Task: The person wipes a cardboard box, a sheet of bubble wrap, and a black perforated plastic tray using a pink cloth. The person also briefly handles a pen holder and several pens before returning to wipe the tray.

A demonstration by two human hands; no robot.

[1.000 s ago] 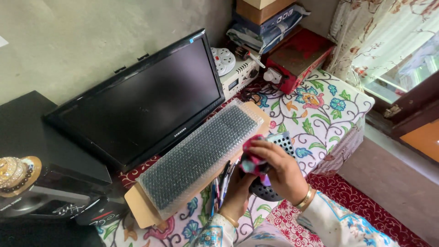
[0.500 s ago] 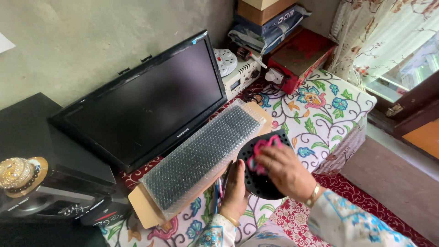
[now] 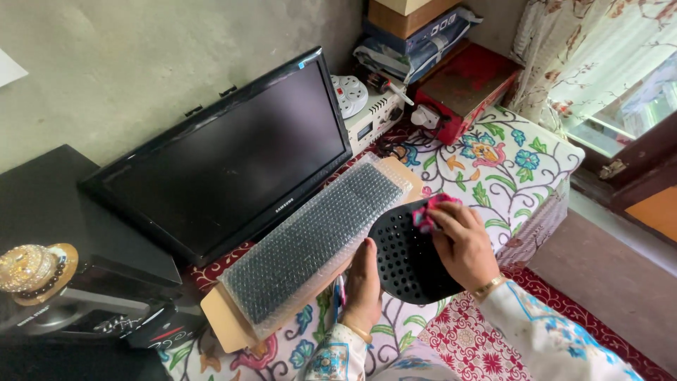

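Observation:
My left hand (image 3: 363, 282) grips the near edge of a black perforated oval plate (image 3: 403, 259), tilted up over the flowered cloth. My right hand (image 3: 464, 245) presses a pink and blue rag (image 3: 431, 209) against the plate's upper right edge. The plate hides most of my left fingers. Just left of the plate lies a keyboard wrapped in bubble wrap (image 3: 314, 239) on a strip of cardboard (image 3: 218, 321).
A black monitor (image 3: 226, 159) leans against the wall behind the keyboard. A white power strip and stabiliser box (image 3: 363, 106), a red box (image 3: 462, 88) and stacked packages stand at the back. A black speaker with a gold ornament (image 3: 32, 268) is at left. Curtain at right.
My right hand has slid the rag from the plate's middle up to its top right edge, and the plate now stands more tilted toward me.

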